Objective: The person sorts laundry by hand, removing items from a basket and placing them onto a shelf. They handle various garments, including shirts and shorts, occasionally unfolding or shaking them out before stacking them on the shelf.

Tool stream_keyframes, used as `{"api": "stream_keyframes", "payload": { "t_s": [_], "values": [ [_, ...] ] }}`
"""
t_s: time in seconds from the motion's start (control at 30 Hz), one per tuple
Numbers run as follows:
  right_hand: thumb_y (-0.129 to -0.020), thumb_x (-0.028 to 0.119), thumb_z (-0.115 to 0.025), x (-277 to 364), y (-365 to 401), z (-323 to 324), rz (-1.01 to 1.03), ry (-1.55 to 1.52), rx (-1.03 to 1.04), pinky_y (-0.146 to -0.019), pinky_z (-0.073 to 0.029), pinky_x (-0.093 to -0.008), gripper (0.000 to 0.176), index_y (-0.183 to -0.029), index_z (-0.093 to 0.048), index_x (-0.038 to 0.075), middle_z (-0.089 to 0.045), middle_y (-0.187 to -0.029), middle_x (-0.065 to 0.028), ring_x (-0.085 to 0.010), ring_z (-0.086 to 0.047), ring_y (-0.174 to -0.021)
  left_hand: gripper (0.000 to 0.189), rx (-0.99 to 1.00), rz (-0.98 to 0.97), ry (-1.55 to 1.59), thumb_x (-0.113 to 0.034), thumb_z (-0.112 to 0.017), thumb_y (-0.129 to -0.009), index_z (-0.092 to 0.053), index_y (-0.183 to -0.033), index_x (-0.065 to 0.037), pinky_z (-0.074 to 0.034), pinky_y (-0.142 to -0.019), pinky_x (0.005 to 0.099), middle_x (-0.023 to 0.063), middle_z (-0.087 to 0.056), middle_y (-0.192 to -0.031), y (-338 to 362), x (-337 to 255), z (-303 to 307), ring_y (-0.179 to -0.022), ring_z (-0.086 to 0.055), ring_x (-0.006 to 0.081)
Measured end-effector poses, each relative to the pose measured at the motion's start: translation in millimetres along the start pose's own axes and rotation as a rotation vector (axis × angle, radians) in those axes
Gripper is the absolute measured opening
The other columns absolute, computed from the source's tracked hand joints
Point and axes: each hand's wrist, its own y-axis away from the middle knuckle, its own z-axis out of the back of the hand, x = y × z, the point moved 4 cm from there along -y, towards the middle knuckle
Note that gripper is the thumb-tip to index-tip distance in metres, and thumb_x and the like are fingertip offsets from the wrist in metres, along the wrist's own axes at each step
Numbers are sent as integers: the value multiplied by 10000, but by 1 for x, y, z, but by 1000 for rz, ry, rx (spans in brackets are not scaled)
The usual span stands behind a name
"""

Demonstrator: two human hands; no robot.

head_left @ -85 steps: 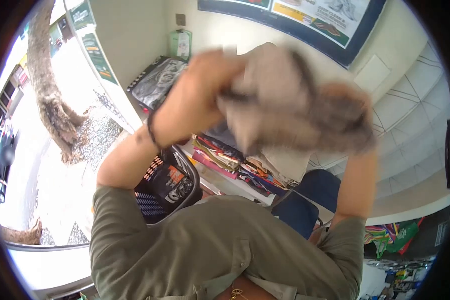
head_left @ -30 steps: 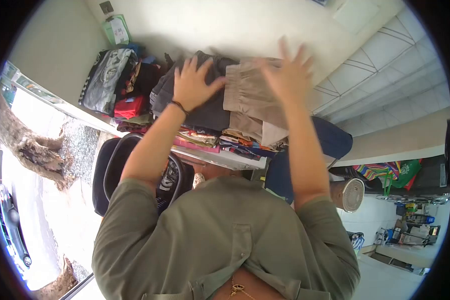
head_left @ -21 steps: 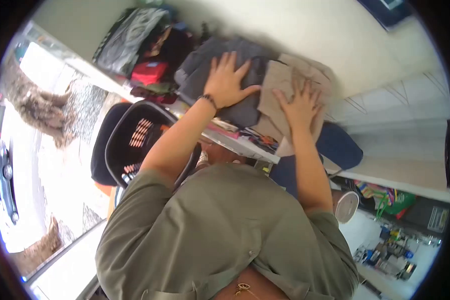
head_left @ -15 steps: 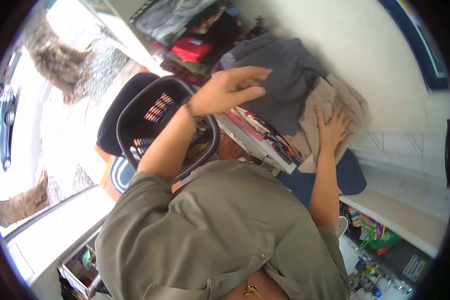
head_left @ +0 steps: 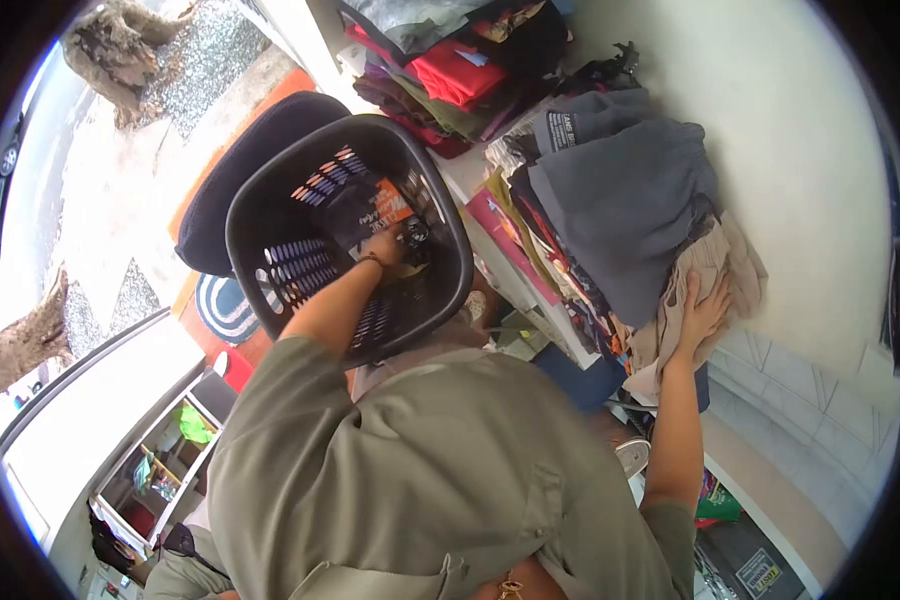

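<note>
My left hand (head_left: 382,247) reaches down inside a black plastic basket (head_left: 452,215), close to a dark item with an orange label (head_left: 391,200) at its bottom. Its fingers are partly hidden, so its grip cannot be made out. On the right, my right hand (head_left: 705,310) lies with fingers spread on a beige garment (head_left: 705,262). Beside that garment a dark grey garment (head_left: 620,190) drapes over a stack of folded, many-coloured clothes (head_left: 530,245).
Behind stands another pile of clothes with a red piece (head_left: 457,75). A dark cushion-like object (head_left: 255,165) sits left of the basket. A white wall (head_left: 800,150) borders the right side, and open shelving (head_left: 155,480) shows at the lower left.
My left hand has gone from above the grey garment down into the basket. The view has shifted, showing more of the basket's inside. My right hand remains on the beige garment.
</note>
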Motion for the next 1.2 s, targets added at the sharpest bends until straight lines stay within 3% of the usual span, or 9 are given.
{"api": "stream_keyframes", "payload": {
  "t_s": [0.1,0.13,0.27,0.47,0.57,0.77,0.97,1.07,1.2],
  "values": [
    [-899,680,-452,-9,-1,-2,24,-1,-32,-1125,-134,-617,777,-1490,-370,182,-278,-1581,-37,-385,-175,-1458,532,54,86,-144,-137,-615,-813,-542,-1302,-333,-525,-884,462,227,-557,-1193,-1,-30,-11,-1064,-633,379],
    [-904,672,-453,-13,-1,-4,33,0,-43,-1127,-137,-610,773,-1493,-366,179,-281,-1580,-37,-387,-182,-1456,663,164,131,-190,-171,-662,-791,-452,-1358,-441,-496,-922,495,216,-444,-1343,-4,-30,-17,-1120,-597,398],
    [-924,642,-450,-16,1,-1,73,-36,-62,-1138,-154,-574,744,-1484,-377,158,-293,-1575,-35,-394,-195,-1451,703,151,123,-453,-315,-736,-762,-428,-1377,-466,-462,-951,496,164,-338,-1445,3,-48,10,-1226,-510,349],
    [-927,623,-466,-20,2,-3,80,-67,-65,-1133,-164,-581,722,-1466,-405,146,-302,-1571,-35,-399,-194,-1449,708,176,195,-336,-362,-784,-700,-518,-1352,-290,-455,-960,495,170,-401,-1373,8,-56,26,-1187,-520,371],
    [-926,621,-471,-15,2,-1,98,-53,-69,-1130,-174,-580,725,-1467,-402,144,-305,-1570,-35,-400,-201,-1447,577,-43,303,-238,-295,-783,-684,-599,-1209,-140,-465,-947,464,184,-462,-1276,23,-44,30,-1127,-547,385],
    [-900,660,-479,-9,1,-5,72,-1,-84,-1121,-153,-609,739,-1426,-468,142,-305,-1570,-35,-393,-192,-1452,317,-321,262,155,-16,-647,-697,-552,-996,-63,-496,-900,411,231,-553,-1115,17,19,10,-1035,-592,415],
    [-875,711,-456,26,7,11,9,25,-30,-1122,-115,-631,771,-1408,-494,156,-303,-1564,-85,-405,-163,-1455,511,-277,78,607,85,-493,-696,-544,-1177,-83,-553,-820,447,181,-623,-1103,51,50,87,-1019,-643,330],
    [-861,723,-464,34,8,15,-18,10,-5,-1115,-108,-651,768,-1416,-485,194,-299,-1564,-98,-417,-157,-1453,587,-188,151,900,173,-416,-697,-510,-1229,-56,-622,-625,350,136,-616,-1104,110,9,167,-926,-670,275],
    [-850,736,-465,42,6,23,-53,-23,41,-1111,-107,-658,777,-1425,-473,214,-292,-1567,-102,-424,-152,-1453,575,-139,37,1123,184,-391,-689,-501,-1219,-8,-604,-673,293,111,-629,-1077,163,-22,225,-931,-666,208]
  ]
}}
